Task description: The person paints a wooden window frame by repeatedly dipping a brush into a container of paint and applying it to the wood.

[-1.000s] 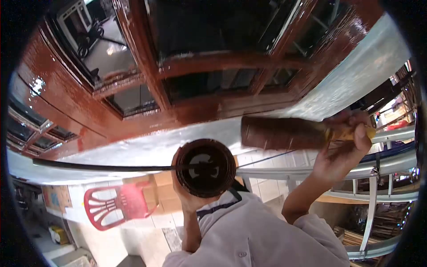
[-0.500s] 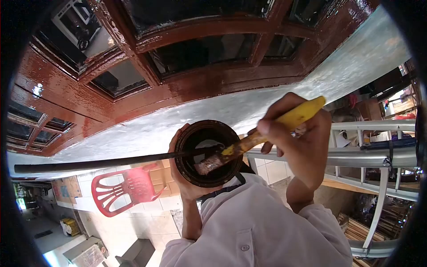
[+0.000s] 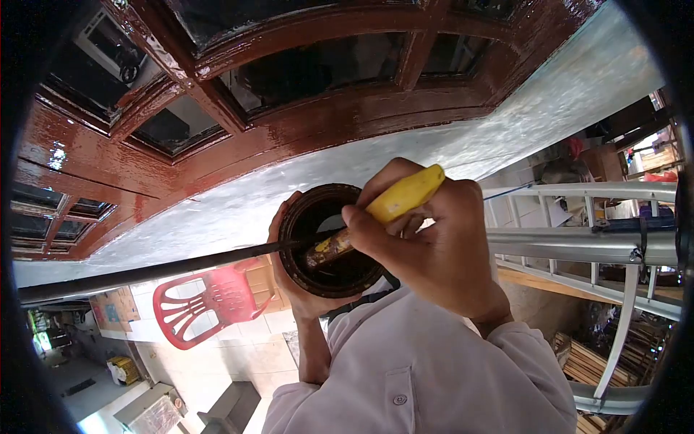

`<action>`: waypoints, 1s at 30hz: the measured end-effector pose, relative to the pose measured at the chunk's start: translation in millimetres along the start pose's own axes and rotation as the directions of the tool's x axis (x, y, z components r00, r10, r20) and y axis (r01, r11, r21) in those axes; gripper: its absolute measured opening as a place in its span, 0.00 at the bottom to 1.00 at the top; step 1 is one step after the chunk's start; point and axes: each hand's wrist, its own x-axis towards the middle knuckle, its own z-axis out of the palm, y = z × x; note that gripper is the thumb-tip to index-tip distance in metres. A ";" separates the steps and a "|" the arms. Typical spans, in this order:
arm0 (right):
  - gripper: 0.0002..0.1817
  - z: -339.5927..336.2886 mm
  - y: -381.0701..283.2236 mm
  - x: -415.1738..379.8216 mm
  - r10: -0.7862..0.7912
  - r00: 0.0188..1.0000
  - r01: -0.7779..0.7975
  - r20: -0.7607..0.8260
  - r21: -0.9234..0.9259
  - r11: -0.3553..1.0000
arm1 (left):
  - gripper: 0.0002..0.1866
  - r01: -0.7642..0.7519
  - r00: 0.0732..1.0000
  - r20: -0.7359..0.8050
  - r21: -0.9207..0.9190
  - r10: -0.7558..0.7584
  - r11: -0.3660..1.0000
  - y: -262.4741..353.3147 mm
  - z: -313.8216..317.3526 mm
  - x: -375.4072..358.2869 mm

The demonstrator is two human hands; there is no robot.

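Observation:
My left hand (image 3: pixel 295 293) is wrapped round the side of a dark, paint-stained can (image 3: pixel 318 284), held up in front of my chest. A yellow-handled paintbrush (image 3: pixel 405 195) is gripped in my right hand (image 3: pixel 441 239). Its bristle end points down inside the can, and the bristles are hidden in there. A long dark stick (image 3: pixel 166 269) reaches from the can's mouth out to the left. Some dark paint and a pale reflection show within the can. My right hand hides part of the can's right rim.
Glossy red-brown window frames (image 3: pixel 289 126) with glass panes run above a pale grey wall (image 3: pixel 238 188). An aluminium ladder (image 3: pixel 578 246) stands on the right. Below left are a red plastic chair (image 3: pixel 206 304) and a grey box-like object (image 3: pixel 231 409) on the tiled floor.
My right hand has moved left and down, pushing the brush deeper into the can, so its bristles no longer show. The can has shifted slightly up and left in view.

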 end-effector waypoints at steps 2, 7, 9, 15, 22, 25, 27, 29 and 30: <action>0.06 1.9 3.0 1.4 -0.014 1.000 0.014 0.019 0.003 1.000 | 0.66 0.012 1.000 0.007 0.004 -0.012 1.000 0.5 -1.0 1.1; 0.06 3.3 5.4 3.4 0.018 0.999 -0.018 0.027 -0.014 1.000 | 0.66 0.031 0.999 -0.015 0.066 -0.030 0.997 -3.3 -3.0 -1.1; 0.06 4.5 8.9 3.8 -0.014 1.000 0.014 0.008 -0.019 1.000 | 0.66 0.004 1.000 -0.015 0.066 -0.003 0.998 -5.0 -2.7 -0.6; 0.06 2.7 12.9 4.3 -0.010 1.000 0.011 0.027 -0.063 0.998 | 0.67 -0.020 1.000 0.010 0.067 0.019 0.998 -8.2 -4.0 -0.4; 0.06 2.3 11.2 4.1 -0.011 0.999 0.011 0.030 -0.026 1.000 | 0.67 -0.060 0.998 -0.016 0.061 0.061 0.996 -9.2 -1.0 1.0; 0.06 0.2 10.3 4.0 0.010 0.998 -0.008 0.060 -0.039 0.999 | 0.66 -0.051 0.998 -0.021 0.070 0.053 0.996 -11.9 -4.1 -2.9; 0.05 0.8 12.4 2.8 0.010 0.999 -0.010 0.035 0.001 1.000 | 0.66 -0.045 0.999 -0.024 0.077 0.047 0.996 -14.2 -6.7 -4.9; 0.05 0.4 11.5 2.3 0.006 1.000 -0.007 0.011 0.037 0.999 | 0.65 -0.032 0.999 -0.032 0.087 0.035 0.996 -16.4 -8.9 -7.9; 0.05 -0.6 8.8 2.4 0.004 1.000 -0.004 -0.001 0.052 0.999 | 0.65 -0.028 0.999 -0.036 0.093 0.031 0.995 -17.2 -10.2 -8.1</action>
